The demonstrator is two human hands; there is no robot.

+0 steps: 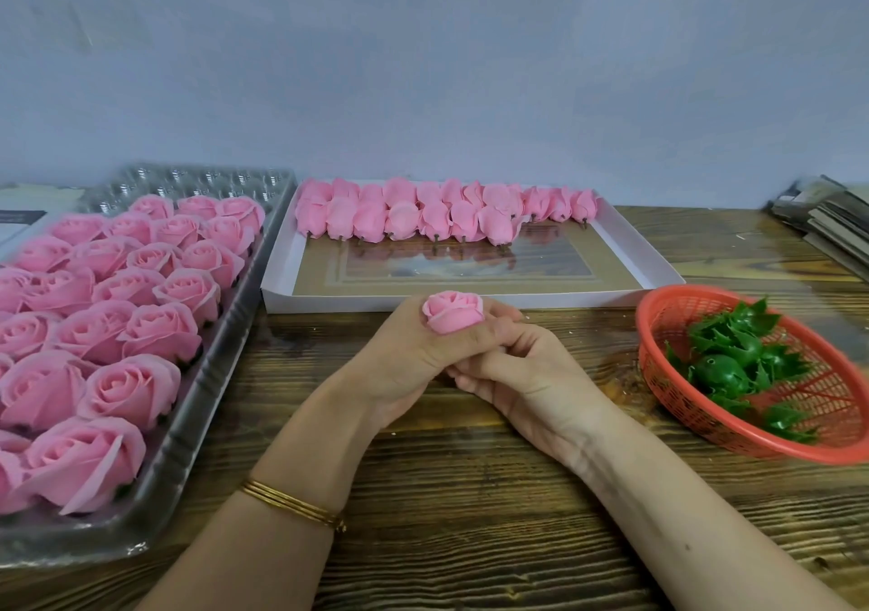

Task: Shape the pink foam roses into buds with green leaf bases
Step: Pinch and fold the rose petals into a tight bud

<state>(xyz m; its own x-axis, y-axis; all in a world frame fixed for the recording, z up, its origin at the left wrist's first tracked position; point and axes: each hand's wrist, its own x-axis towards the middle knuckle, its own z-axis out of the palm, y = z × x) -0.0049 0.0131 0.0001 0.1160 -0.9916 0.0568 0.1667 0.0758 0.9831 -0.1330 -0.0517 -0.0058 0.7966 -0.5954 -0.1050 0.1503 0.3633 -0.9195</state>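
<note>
We are gripping a pink foam rose point(454, 312) in our left hand point(414, 352). Its fingers and thumb are curling tightly round the lower half, so that only the top of the bloom is poking out above the fist, petals facing up. Our right hand point(522, 375) is pressing against the left hand from the right, just below the rose. Its fingers are curling inward and tucking under the left thumb, and we cannot tell whether they are pinching the rose's hidden base or holding nothing at all. Both hands are resting low over the wooden table point(470, 493), and thin gold bangles point(291, 502) are circling the left wrist. To the left of the left hand a clear plastic tray point(181, 460) is carrying rows of open roses point(117, 319), near the hand but not touching it. Just beyond the two hands a shallow white box point(329, 302) is lying, with folded buds point(423, 218) in overlapping rows along its far edge, well apart from the hands. To the right of the right hand a red basket point(667, 323) is holding a heap of green leaf bases point(724, 370), close by yet untouched. Beyond the basket a stack of papers point(832, 225) is sitting.
</note>
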